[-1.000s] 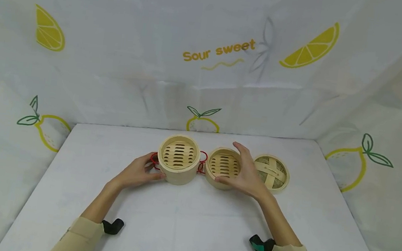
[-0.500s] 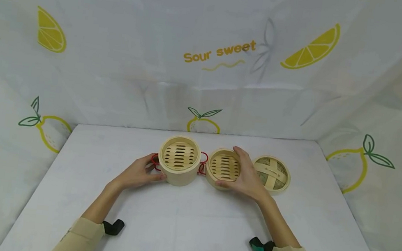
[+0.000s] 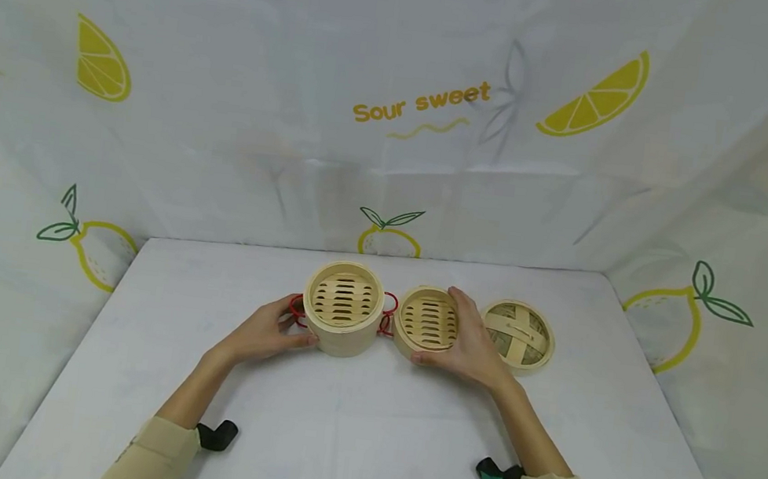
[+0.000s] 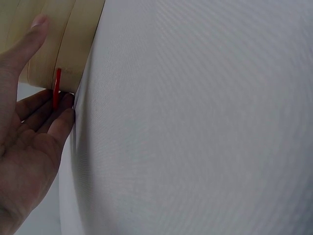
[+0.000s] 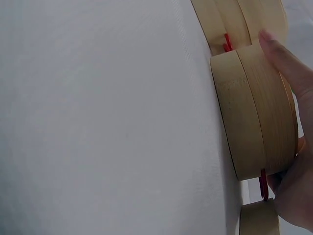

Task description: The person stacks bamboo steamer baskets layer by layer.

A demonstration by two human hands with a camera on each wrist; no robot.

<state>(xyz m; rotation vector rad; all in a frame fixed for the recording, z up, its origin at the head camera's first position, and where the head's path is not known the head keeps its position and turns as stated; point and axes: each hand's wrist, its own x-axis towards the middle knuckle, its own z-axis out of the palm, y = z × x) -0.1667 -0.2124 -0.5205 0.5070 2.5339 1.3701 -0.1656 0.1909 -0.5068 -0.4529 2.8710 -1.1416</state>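
A two-tier bamboo steamer stack (image 3: 342, 337) with a slatted top tier and red loop handles stands near the back of the table. My left hand (image 3: 269, 329) holds it at its left side, thumb along the front wall. In the left wrist view, the fingers of that hand (image 4: 34, 142) are by a red loop (image 4: 57, 88). To its right is a single bamboo steamer basket (image 3: 428, 320), slatted inside. My right hand (image 3: 474, 349) grips this basket from the right, thumb at the front rim and fingers around the far side.
A round woven bamboo lid (image 3: 522, 336) lies right of the single basket, partly behind my right hand. The white-covered table (image 3: 333, 439) meets a lemon-printed cloth backdrop (image 3: 392, 169) behind the steamers.
My right hand's fingers have drawn in closer around the single basket's rim. The left hand and the steamer stack stay where they were.
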